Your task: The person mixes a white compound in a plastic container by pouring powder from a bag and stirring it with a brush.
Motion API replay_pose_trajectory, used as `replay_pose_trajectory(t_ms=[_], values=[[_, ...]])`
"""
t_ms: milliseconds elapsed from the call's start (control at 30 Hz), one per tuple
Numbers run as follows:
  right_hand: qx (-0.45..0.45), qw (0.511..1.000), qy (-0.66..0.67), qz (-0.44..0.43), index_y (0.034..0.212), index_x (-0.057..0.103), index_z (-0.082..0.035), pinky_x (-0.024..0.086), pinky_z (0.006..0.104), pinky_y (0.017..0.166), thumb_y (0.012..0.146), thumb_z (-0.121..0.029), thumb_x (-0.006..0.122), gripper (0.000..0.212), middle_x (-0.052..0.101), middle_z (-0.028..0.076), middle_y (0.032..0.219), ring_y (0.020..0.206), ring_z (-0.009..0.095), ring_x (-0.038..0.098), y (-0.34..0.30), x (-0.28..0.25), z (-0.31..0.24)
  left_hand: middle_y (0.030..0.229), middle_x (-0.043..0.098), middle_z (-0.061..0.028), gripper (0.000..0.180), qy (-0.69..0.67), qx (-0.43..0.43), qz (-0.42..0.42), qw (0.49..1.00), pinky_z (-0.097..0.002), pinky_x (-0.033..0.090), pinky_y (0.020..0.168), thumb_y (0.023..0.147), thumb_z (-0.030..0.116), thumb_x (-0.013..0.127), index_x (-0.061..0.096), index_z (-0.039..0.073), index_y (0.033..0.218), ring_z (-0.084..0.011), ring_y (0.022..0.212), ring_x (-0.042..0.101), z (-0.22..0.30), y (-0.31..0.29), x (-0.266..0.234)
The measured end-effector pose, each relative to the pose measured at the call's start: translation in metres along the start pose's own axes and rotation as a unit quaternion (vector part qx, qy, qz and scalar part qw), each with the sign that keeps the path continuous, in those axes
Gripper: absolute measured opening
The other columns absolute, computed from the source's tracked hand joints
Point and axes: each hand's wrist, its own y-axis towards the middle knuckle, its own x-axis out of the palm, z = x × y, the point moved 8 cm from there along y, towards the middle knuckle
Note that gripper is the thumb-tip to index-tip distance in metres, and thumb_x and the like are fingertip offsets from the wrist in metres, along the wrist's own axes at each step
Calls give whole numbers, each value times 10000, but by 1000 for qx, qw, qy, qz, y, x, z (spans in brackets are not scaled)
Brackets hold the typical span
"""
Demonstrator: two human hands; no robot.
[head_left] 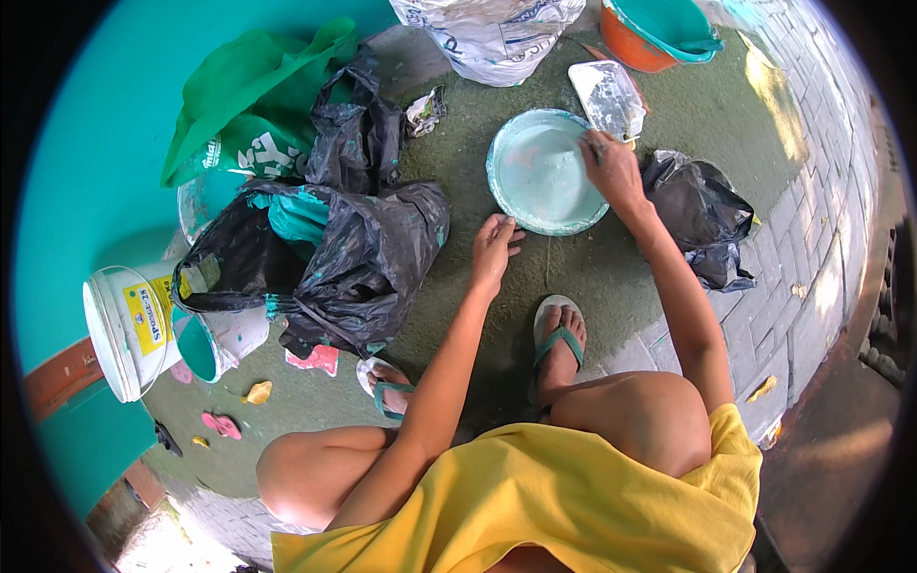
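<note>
Bowl [559,230] of pale mix [540,181] sat on ground [611,277] before me, my left hand [493,248] half open, fingertips at its near-left rim, my right hand [616,174] curled at its right side, grip's contents unclear; a hard right-hand push, so lightly braced, could have slopped it over.

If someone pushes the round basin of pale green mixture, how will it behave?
The basin would probably slide rather than roll, since it sits upright on the ground. Its mixture looks wet, so it might slop if tilted. The smeared rim may be slippery.
</note>
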Motion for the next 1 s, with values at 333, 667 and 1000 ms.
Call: replay_pose_trajectory(t_ms=[333, 667, 1000], values=[[-86, 978, 17, -189, 956, 589, -29, 489, 426, 609, 870, -106, 576, 117, 534, 150, 810, 675, 349, 598, -49, 33, -63, 1031, 621, -7, 206, 7, -4, 5, 1000, -311, 461, 798, 966, 304, 513, 584, 113, 1001, -143, 971, 604, -2, 0, -6], [-53, 978, 45, -196, 911, 609, 5, 485, 428, 663, 846, -67, 596, 98, 577, 163, 812, 748, 340, 600, -50, -20, -57, 985, 614, -13, 218, 0, -8, 15, 1000, -328, 454, 794, 971, 290, 502, 575, 85, 989, -138, 934, 599, 5, -5, -3], [-156, 959, 1, -236, 951, 606, -20, 506, 418, 663, 874, -121, 549, 139, 599, 171, 851, 746, 341, 615, -19, 46, -76, 1000, 608, 0, 174, -12, -6, 10, 1000, -286, 468, 756, 966, 289, 514, 571, 124, 967, -140, 966, 604, -2, -1, -2]])
